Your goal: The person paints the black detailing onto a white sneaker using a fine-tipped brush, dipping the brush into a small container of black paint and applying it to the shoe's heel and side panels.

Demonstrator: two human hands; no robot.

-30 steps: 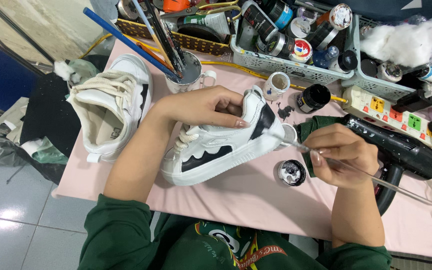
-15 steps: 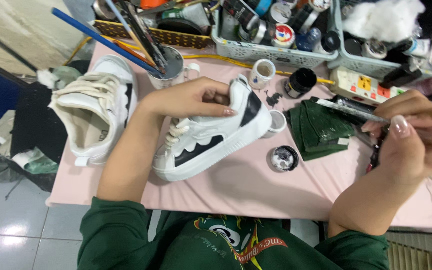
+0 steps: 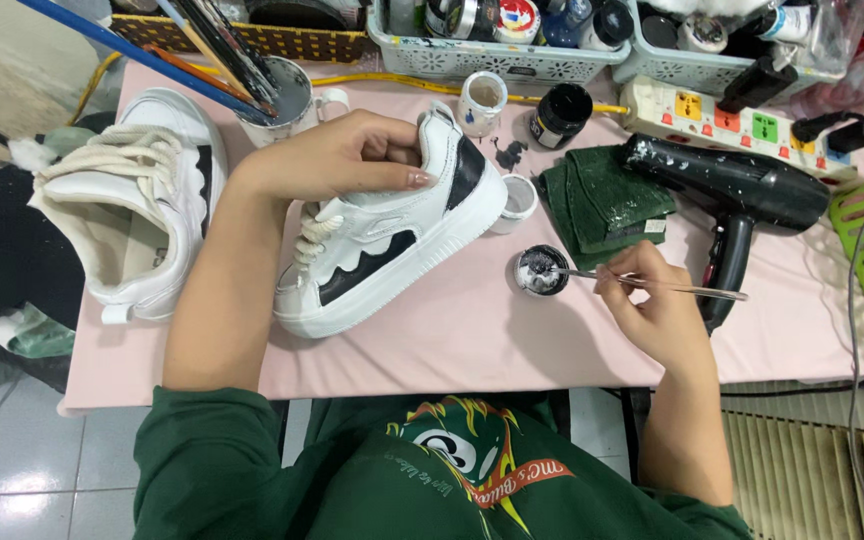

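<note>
Meanwhile, left hand (image 3: pixel 337 155) clamped over white sneaker's (image 3: pixel 387 235) heel; right hand (image 3: pixel 652 310) pinching thin brush (image 3: pixel 652 283), tip dipped in paint pot (image 3: pixel 539 270) beside sneaker. Risk: overloaded bristles dripping onto clean leather.

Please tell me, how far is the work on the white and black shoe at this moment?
Done: I cannot tell how much is painted. In hand: the left hand holds the white and black leather sneaker tilted on the pink table; the right hand dips a thin brush into a small round pot of white paint. Left: the second white sneaker lies aside, untouched.
</note>
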